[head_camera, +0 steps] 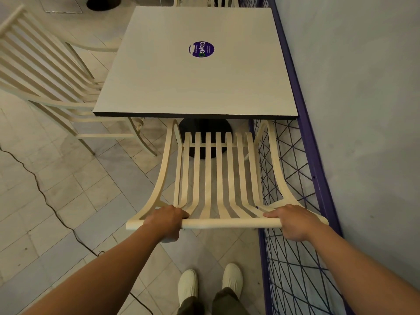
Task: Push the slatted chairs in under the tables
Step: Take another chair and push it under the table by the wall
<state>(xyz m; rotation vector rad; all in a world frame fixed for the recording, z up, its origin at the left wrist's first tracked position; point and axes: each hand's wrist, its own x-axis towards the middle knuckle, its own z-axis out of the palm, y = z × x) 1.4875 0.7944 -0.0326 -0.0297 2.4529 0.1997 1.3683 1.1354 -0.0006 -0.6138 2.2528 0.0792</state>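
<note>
A cream slatted chair [218,169] stands in front of me, its seat partly under the near edge of a square grey table [195,87] with a round purple sticker. My left hand [169,221] grips the left part of the chair's top rail. My right hand [293,220] grips the right part of the same rail. The table's black pedestal base [204,130] shows behind the slats. A second slatted chair [45,71] stands at the table's left side, its seat partly under the tabletop.
A purple wire-mesh fence [295,201] runs close along the chair's right side, with a grey wall behind it. A black cable [45,201] snakes over the tiled floor at left. Another chair back [204,1] shows beyond the table. My white shoes [209,285] stand behind the chair.
</note>
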